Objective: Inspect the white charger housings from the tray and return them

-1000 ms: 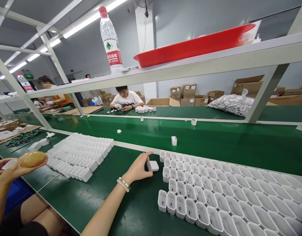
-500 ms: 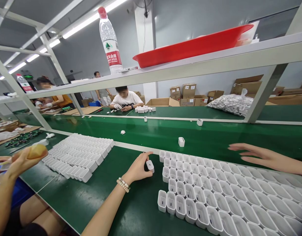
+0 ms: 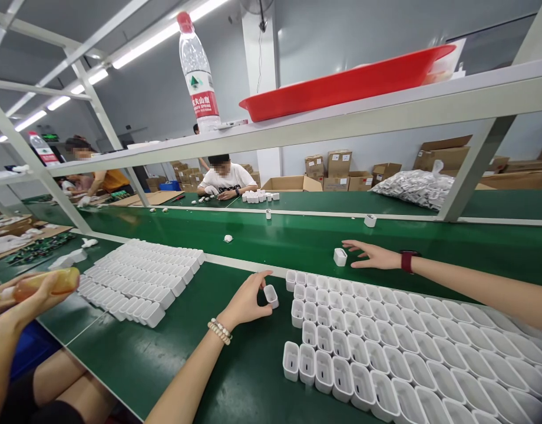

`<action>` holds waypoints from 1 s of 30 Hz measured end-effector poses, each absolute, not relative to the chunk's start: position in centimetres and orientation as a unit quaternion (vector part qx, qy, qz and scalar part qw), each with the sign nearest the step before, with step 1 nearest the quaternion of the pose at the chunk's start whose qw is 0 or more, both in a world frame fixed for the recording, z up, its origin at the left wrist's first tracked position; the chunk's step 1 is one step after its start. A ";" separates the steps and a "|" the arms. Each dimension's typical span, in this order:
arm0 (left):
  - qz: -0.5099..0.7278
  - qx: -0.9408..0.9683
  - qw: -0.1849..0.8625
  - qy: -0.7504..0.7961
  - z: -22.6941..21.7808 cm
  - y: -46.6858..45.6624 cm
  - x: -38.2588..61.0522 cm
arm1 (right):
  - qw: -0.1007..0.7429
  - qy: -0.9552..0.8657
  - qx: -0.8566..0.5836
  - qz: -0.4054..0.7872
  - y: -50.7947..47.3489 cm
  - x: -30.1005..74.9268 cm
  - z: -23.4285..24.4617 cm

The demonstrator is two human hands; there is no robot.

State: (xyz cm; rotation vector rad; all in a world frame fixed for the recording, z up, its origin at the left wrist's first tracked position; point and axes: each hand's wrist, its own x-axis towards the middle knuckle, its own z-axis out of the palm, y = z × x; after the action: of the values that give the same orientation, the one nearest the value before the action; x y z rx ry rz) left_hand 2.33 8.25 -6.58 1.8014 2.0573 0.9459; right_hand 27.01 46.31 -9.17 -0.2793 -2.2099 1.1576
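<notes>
My left hand (image 3: 247, 303), with a bead bracelet on its wrist, is closed on a small white plastic shell (image 3: 271, 295), held just left of a large block of open white shells (image 3: 386, 347) standing in rows on the green table. My right hand (image 3: 373, 257), with a red watch on its wrist, reaches out over the conveyor belt (image 3: 452, 259). Its fingers are spread and hold nothing. The fingertips are a little right of a single white shell (image 3: 340, 257) on the belt.
A second block of white shells (image 3: 138, 274) stands at the left. A co-worker's hand (image 3: 32, 294) at the far left holds a yellow bottle (image 3: 54, 281). Overhead, a shelf carries a water bottle (image 3: 198, 70) and a red tray (image 3: 350, 79). Other people work across the belt.
My right arm came in from the right and stretched left to the shell on the belt. Loose shells on the belt drifted right. My left hand turned its shell. The co-worker's bottle dropped lower.
</notes>
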 end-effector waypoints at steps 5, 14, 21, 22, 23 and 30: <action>0.340 0.618 0.121 0.698 -6.5 8.3 2.4 | 0.306 -0.839 -0.132 0.430 46.1 25.9 -9.5; 0.338 0.610 0.108 0.708 -6.8 8.2 1.6 | 0.338 -0.860 -0.159 0.346 44.6 26.6 -7.9; 0.213 0.609 0.083 0.759 -5.9 7.7 1.6 | 0.369 -0.866 -0.163 0.297 45.1 29.9 -5.9; 0.194 0.599 0.085 0.772 -5.6 7.6 1.7 | 0.373 -0.866 -0.156 0.294 45.1 30.7 -5.6; 0.177 0.589 0.089 0.784 -5.4 7.5 1.9 | 0.377 -0.867 -0.147 0.293 45.1 31.6 -5.2; 0.151 0.569 0.119 0.799 -4.9 7.5 1.9 | 0.401 -0.877 -0.077 0.251 43.9 41.4 -2.5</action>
State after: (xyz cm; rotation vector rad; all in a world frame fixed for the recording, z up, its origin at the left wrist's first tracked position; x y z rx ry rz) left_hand 1.89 7.48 -4.87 1.6644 2.3380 0.4420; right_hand 41.35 43.94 -2.47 -0.1949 -2.2184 0.6346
